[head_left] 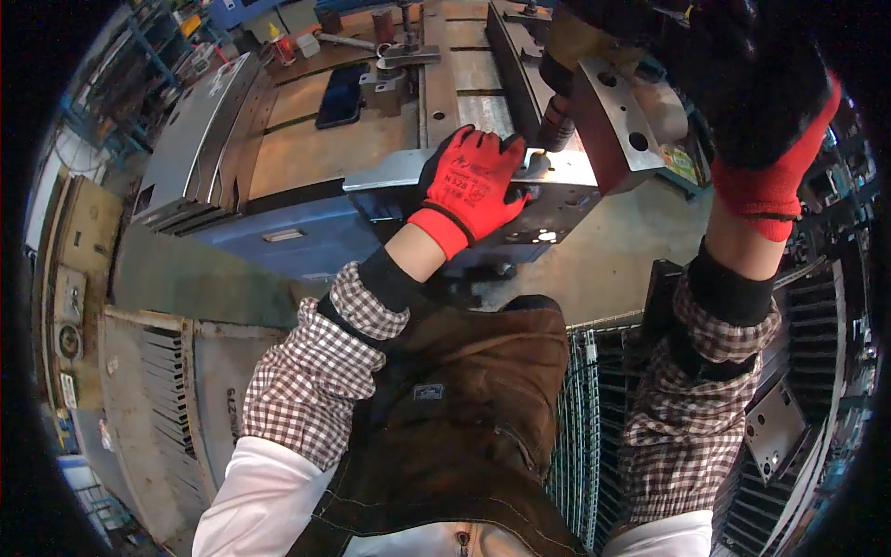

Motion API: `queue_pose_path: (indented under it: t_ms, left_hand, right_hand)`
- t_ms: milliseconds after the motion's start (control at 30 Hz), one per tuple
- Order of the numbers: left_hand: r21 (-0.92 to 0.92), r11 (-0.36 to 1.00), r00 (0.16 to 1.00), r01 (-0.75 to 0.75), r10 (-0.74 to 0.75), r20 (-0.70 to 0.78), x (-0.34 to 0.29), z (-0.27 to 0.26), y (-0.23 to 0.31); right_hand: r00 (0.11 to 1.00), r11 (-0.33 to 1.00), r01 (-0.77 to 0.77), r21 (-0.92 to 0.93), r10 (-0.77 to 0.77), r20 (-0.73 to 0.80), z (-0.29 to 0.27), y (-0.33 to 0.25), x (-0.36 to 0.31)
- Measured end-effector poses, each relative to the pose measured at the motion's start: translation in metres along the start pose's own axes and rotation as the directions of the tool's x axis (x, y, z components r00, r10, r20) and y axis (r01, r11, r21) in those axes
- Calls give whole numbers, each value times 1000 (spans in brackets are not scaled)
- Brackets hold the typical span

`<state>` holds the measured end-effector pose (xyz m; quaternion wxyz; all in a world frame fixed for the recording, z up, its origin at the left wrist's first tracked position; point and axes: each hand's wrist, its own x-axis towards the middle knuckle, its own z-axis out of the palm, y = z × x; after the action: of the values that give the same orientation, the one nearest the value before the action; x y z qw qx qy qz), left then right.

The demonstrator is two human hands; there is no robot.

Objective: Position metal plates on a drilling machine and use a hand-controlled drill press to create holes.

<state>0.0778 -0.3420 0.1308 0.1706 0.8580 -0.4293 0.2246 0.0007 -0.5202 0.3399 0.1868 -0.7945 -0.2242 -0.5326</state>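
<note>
A steel block (388, 174) with holes in its front face lies along the near edge of the worktable. My left hand (471, 186), in a red and black glove, is closed over it, fingers on top and thumb against the front face. Beyond the thumb, a power drill (580, 45) with a tan and dark body points down, its dark ribbed chuck (557, 123) over the block's bright right end. My right hand (768, 130), gloved alike, is raised at upper right around the drill's dark rear part. Shadow hides most of its fingers and the handle.
A drilled steel block (617, 121) stands right of the chuck. A phone (342, 96) and a clamp (394, 74) lie on the slotted table (302, 153). Steel plates (200, 139) stand at left. A slatted rack (807, 325) at lower right holds a holed plate (775, 429).
</note>
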Motion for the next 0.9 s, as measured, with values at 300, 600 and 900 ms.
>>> queue_pose_path:
  t_ms: [300, 600, 900]
  left_hand:
    - [-27, 999, 1000, 21, -21, 7, -1, 0, 0]
    - [-15, 999, 999, 31, -31, -9, -1, 2, 2]
    - [59, 998, 999, -12, 9, 39, 1, 3, 4]
  right_hand:
    - [996, 986, -92, 139, 93, -1, 5, 3, 0]
    - [972, 909, -168, 380, 217, -90, -5, 18, 8]
    - [948, 842, -204, 499, 298, -114, -3, 17, -3]
